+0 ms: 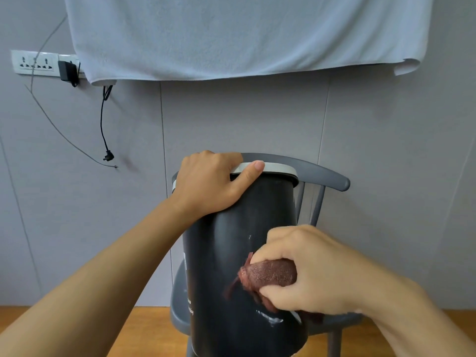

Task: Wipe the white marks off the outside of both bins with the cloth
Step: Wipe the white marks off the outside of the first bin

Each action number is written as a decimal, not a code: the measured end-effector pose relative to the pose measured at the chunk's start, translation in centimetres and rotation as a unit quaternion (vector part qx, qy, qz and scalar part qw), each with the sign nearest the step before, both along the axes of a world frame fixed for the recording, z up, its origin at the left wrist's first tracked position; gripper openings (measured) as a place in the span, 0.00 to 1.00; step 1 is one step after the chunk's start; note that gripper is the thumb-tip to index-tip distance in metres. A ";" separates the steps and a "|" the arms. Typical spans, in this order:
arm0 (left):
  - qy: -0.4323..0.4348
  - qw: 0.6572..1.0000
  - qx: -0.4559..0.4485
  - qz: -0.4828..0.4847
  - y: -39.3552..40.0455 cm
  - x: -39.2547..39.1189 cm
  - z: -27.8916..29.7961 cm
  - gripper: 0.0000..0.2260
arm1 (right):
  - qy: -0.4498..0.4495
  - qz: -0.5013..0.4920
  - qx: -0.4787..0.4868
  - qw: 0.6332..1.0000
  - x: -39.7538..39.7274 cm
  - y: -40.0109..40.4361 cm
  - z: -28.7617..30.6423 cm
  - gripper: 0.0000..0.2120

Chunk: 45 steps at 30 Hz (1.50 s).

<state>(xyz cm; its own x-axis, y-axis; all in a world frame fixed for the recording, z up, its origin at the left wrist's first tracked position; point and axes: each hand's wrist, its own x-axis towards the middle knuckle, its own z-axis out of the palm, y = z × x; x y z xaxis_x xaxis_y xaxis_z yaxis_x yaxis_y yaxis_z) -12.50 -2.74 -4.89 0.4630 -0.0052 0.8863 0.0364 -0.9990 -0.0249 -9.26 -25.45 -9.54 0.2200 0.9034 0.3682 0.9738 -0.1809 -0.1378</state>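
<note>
The dark bin (244,253) stands tilted on the seat of a grey chair (332,176) against the wall; the left hand (208,184) grips its pale rim, thumb stretched along the top edge, steadying it; the right hand (309,271) has its fingers (278,248) clenched round a bunched reddish-brown cloth (268,274), pressed against the bin's side about halfway down. A smear of white marks (270,318) shows just below the cloth, with a small fleck higher up (faint, and easy to miss). To do this step well, I judge the cloth should travel down over the lower smear with firm, short strokes while the left hand holds the rim hard, since the tilted bin could slip on the seat; turning it would reveal any marks on the hidden side. No second bin is in view.
</note>
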 end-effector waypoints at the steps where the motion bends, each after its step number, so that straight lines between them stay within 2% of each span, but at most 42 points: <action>1: 0.004 1.000 0.000 0.002 0.0 0.0 0.0 0.30 | -0.005 -0.001 0.007 1.000 0.0 -0.1 0.1 0.03; 6: 0.006 1.000 -0.003 -0.006 0.3 0.1 0.2 0.30 | 0.002 -0.077 0.227 0.971 0.5 0.5 -0.1 0.16; 8: 0.005 1.000 0.001 -0.011 0.4 0.0 0.2 0.29 | -0.002 -0.075 0.204 0.976 0.3 0.6 -0.3 0.16; 11: -0.004 1.000 0.007 -0.007 0.1 0.0 0.1 0.28 | -0.010 -0.046 0.053 0.997 0.1 -0.1 0.3 0.12; 13: -0.007 1.000 0.016 -0.007 -0.2 0.0 0.1 0.28 | -0.013 -0.042 0.052 0.998 0.6 -0.4 0.6 0.12; 15: -0.007 1.000 0.018 -0.006 -0.4 0.1 0.1 0.28 | 0.016 -0.056 0.159 0.986 0.9 -0.1 0.5 0.11; 17: -0.008 1.000 0.019 -0.005 -0.4 0.3 0.1 0.29 | 0.023 -0.083 0.279 0.956 1.1 0.7 0.2 0.14; 18: -0.009 1.000 0.021 -0.004 -0.4 0.4 0.1 0.29 | 0.020 -0.096 0.309 0.946 1.2 1.0 0.1 0.15; 20: -0.006 1.000 0.017 0.000 -0.4 0.3 0.1 0.29 | 0.012 -0.090 0.270 0.959 1.2 1.0 0.2 0.14; 23: -0.002 1.000 0.013 -0.002 -0.3 0.3 0.1 0.28 | 0.002 -0.042 0.065 0.997 0.5 0.3 0.3 0.12; 25: 0.000 1.000 0.020 -0.004 -0.4 0.3 0.2 0.28 | -0.003 -0.033 0.009 0.999 0.3 -0.1 0.3 0.11; 27: 0.004 1.000 0.015 -0.002 -0.4 0.2 0.1 0.28 | 0.008 -0.037 0.072 0.997 0.7 -0.2 0.4 0.10; 30: 0.003 1.000 0.013 -0.009 -0.3 0.2 0.2 0.28 | 0.017 -0.094 0.256 0.962 1.6 0.3 0.4 0.14; 32: -0.003 1.000 0.019 -0.011 -0.2 0.2 0.2 0.28 | 0.000 -0.120 0.305 0.945 1.7 0.8 0.0 0.17; 34: 0.002 1.000 0.016 -0.007 -0.1 0.3 0.2 0.28 | -0.017 -0.108 0.260 0.959 1.4 0.9 -0.3 0.19; 36: 0.003 1.000 0.007 0.000 0.1 0.3 0.1 0.29 | -0.010 -0.076 0.171 0.982 1.1 0.4 -0.2 0.18; 39: 0.000 1.000 0.001 0.004 0.3 0.2 0.0 0.28 | 0.010 -0.033 0.025 0.999 0.0 -0.1 -0.3 0.11; 41: 0.001 1.000 0.003 0.001 0.2 0.2 0.0 0.27 | -0.006 -0.020 -0.038 0.999 -0.9 -0.1 -0.6 0.07; 43: 0.002 1.000 0.002 -0.001 0.1 0.1 0.0 0.27 | -0.009 -0.023 -0.026 0.999 -1.1 -0.4 -0.3 0.06; 45: 0.003 1.000 -0.001 0.003 0.0 0.0 0.1 0.28 | 0.003 -0.038 0.055 0.998 -0.6 -0.9 0.4 0.07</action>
